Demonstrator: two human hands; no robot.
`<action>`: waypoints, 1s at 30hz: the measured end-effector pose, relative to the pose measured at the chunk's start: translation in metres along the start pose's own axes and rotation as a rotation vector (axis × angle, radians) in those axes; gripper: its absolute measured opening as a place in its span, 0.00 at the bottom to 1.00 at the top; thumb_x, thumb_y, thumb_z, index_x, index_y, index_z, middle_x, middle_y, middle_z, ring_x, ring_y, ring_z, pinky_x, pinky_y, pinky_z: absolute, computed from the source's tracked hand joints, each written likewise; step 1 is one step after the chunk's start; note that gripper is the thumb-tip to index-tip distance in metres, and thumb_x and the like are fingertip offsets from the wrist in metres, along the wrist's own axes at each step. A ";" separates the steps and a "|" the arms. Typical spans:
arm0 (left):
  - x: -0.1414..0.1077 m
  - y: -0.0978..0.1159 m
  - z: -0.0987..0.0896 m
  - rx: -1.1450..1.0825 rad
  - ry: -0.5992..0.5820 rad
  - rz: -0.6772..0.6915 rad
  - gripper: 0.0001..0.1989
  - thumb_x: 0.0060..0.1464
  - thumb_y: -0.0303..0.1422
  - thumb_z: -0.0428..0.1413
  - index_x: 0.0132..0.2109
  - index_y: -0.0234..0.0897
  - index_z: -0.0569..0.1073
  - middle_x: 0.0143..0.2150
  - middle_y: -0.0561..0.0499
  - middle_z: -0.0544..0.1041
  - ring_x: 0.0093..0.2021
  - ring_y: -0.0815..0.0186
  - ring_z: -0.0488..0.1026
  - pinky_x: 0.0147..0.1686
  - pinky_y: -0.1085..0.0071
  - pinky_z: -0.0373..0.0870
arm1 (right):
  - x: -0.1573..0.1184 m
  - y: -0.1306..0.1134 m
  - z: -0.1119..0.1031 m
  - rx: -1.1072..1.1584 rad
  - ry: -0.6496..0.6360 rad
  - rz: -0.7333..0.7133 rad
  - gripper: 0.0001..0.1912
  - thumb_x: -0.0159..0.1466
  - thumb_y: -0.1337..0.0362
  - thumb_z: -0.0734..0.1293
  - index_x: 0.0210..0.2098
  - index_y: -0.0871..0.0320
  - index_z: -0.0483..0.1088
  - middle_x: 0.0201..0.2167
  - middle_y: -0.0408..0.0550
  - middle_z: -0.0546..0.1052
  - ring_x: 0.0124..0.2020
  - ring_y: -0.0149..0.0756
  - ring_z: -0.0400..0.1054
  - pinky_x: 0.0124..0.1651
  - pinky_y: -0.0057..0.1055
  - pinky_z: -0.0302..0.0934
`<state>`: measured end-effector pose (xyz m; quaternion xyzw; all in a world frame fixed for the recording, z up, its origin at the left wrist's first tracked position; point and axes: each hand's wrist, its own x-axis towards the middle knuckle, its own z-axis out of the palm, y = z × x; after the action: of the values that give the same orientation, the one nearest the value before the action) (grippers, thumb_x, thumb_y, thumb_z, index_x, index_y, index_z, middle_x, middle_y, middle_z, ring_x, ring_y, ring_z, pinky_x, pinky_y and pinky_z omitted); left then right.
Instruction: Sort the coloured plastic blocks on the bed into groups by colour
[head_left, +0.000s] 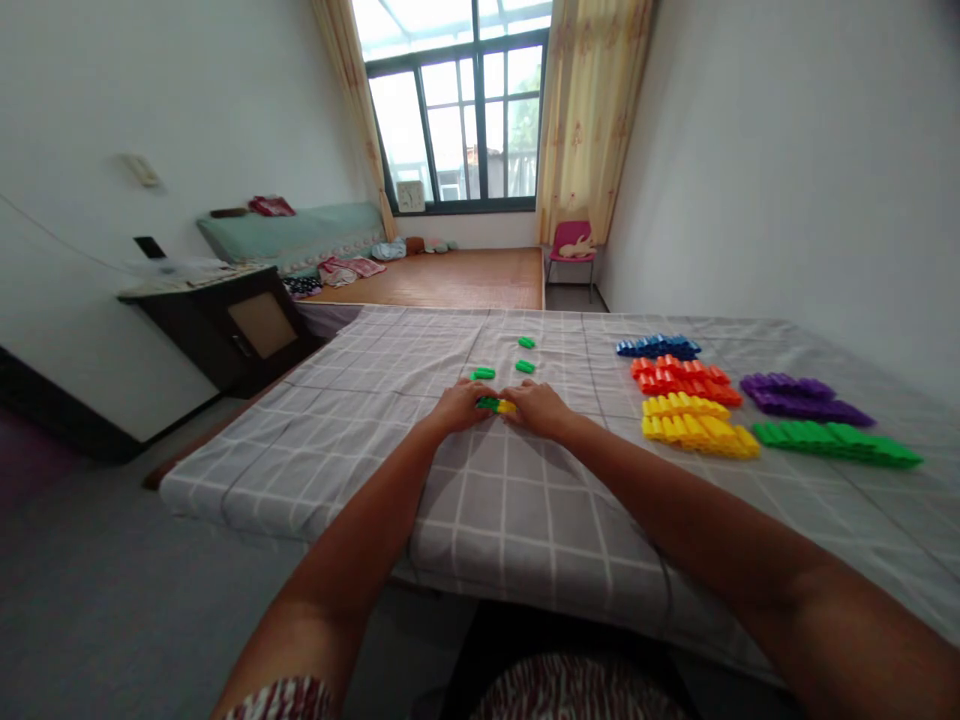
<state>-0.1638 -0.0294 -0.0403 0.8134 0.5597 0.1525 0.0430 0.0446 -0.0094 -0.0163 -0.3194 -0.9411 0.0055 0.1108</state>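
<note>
Both hands meet low over the checked cloth at the middle of the view. Fingers of my left hand [459, 407] are closed on a small green plastic piece [487, 403]. My right hand [538, 408] pinches a small yellow plastic piece [506, 407], which touches the green one end to end. Whether the two are joined I cannot tell. Just beyond the hands lie a loose green piece [484, 373] on the left and two more green pieces, one nearer [525, 366] and one farther [526, 342].
To the right lie stacked rows of plastic pieces: blue [658, 347], orange [686, 381], yellow [699, 428], purple [806, 398] and green [836, 442]. The checked cloth [360, 440] covers the table. Beyond stand a bed [472, 275], a pink chair [572, 240] and a dark cabinet [225, 330].
</note>
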 end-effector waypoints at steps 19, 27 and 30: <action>-0.004 -0.007 0.005 -0.068 0.058 0.002 0.18 0.53 0.44 0.52 0.47 0.44 0.75 0.47 0.49 0.77 0.52 0.55 0.68 0.56 0.60 0.62 | -0.188 0.161 -0.097 0.054 0.333 0.595 0.17 0.61 0.56 0.65 0.45 0.60 0.73 0.39 0.53 0.77 0.33 0.37 0.71 0.37 0.33 0.65; 0.003 -0.003 0.007 -0.025 0.084 -0.013 0.20 0.54 0.47 0.51 0.48 0.42 0.75 0.48 0.47 0.77 0.52 0.54 0.69 0.56 0.59 0.62 | -0.241 0.185 -0.069 0.107 0.279 0.747 0.13 0.60 0.58 0.65 0.40 0.59 0.73 0.35 0.51 0.80 0.33 0.37 0.74 0.38 0.32 0.65; 0.002 -0.003 0.008 -0.023 0.090 -0.020 0.20 0.54 0.47 0.51 0.48 0.42 0.75 0.48 0.47 0.77 0.52 0.55 0.69 0.57 0.59 0.61 | -0.237 0.179 -0.065 0.072 0.306 0.748 0.12 0.59 0.57 0.65 0.37 0.58 0.74 0.35 0.50 0.80 0.34 0.38 0.74 0.37 0.31 0.64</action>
<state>-0.1632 -0.0260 -0.0479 0.7996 0.5673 0.1950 0.0287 0.3490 -0.0136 -0.0156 -0.6326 -0.7320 0.0308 0.2509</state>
